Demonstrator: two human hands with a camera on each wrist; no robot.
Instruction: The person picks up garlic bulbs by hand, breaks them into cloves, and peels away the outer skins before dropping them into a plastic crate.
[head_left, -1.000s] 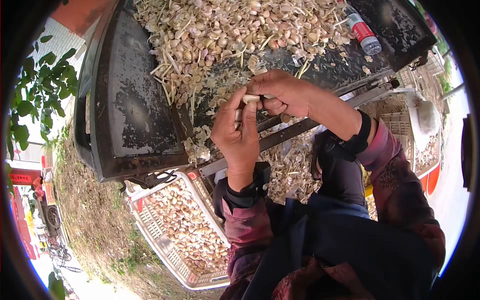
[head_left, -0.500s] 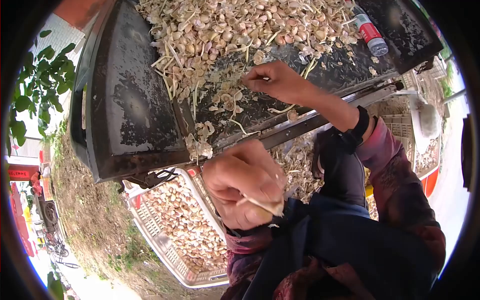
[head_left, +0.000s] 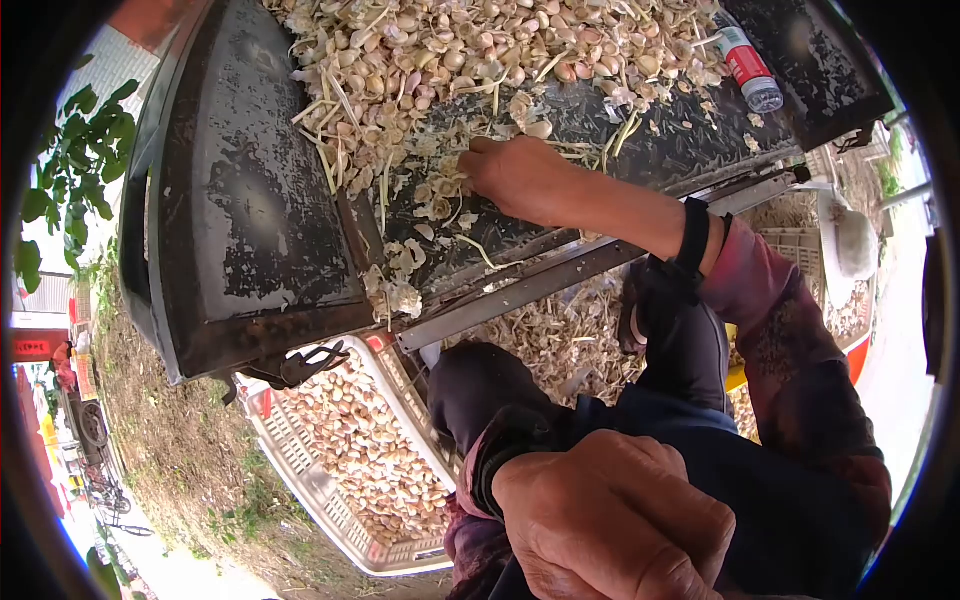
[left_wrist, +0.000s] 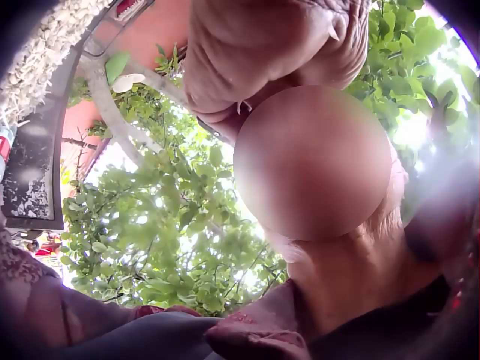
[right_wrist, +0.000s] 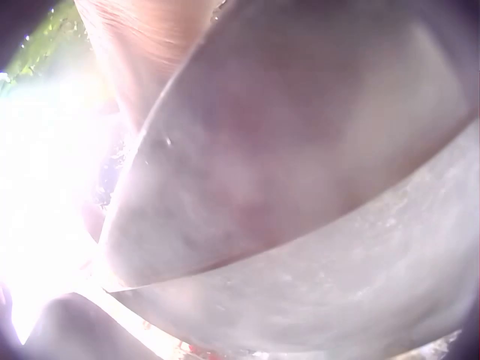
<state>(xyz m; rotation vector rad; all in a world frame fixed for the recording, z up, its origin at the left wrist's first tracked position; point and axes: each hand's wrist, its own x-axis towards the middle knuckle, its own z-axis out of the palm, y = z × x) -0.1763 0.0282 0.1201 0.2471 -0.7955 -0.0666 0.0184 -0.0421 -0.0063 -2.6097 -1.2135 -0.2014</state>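
Observation:
Raised close to the head camera, my left hand (head_left: 615, 510) has its fingers curled. In the left wrist view that hand (left_wrist: 274, 56) is just above a person's blurred face (left_wrist: 311, 161); a thin pale sliver of the garlic clove (left_wrist: 334, 30) shows at its fingers, the rest hidden. My right hand (head_left: 525, 180) reaches over the dark tray (head_left: 560, 225), palm side down, fingers bent at the papery garlic skins (head_left: 440, 190). Its fingertips are hidden. A pale clove (head_left: 540, 129) lies just beyond its knuckles. The large garlic pile (head_left: 450, 60) spreads behind.
A bottle with a red label (head_left: 745, 65) lies on the tray's right. Below its left edge stands a white crate (head_left: 270, 425) of loose cloves, with pliers (head_left: 318, 362) hanging nearby. Skins litter the ground (head_left: 570, 345). Another crate (head_left: 800, 250) stands at the right.
The hands have parted from their shared hold on a clove. My left hand has moved down and toward the face with the clove; my right hand has moved left to the skins.

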